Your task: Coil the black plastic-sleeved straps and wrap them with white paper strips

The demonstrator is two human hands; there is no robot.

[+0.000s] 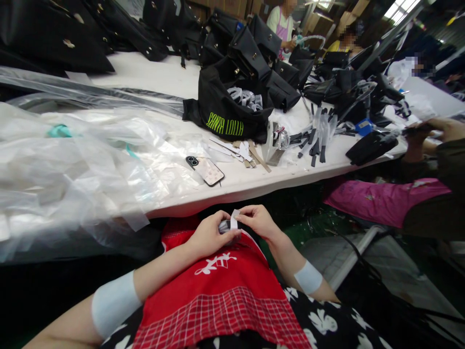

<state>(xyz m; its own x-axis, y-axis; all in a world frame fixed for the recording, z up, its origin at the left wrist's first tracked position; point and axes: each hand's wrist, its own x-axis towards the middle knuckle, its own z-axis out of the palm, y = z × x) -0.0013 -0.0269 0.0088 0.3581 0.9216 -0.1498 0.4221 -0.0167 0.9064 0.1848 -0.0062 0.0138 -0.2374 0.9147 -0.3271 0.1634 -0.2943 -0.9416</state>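
Observation:
Above the red apron (218, 276), my left hand (210, 235) is closed around a small grey-and-black bundle (224, 226), which looks like a strap wrapped in clear plastic. Its far side is hidden by my fingers. A narrow white strip (234, 219) lies across the bundle and stands up a little at its top end. My right hand (258, 220) pinches this strip between thumb and fingers, close beside the left hand. Both hands are just off the table's near edge.
On the white table (250, 186) lie a phone (206, 170), paper strips (250, 154), plastic-wrapped straps (321, 131) and a heap of clear plastic bags (72, 169). A black cloth bag (232, 109) holds wrapped coils. Black handbags (250, 51) pile up behind. A co-worker's hands (436, 131) are at right.

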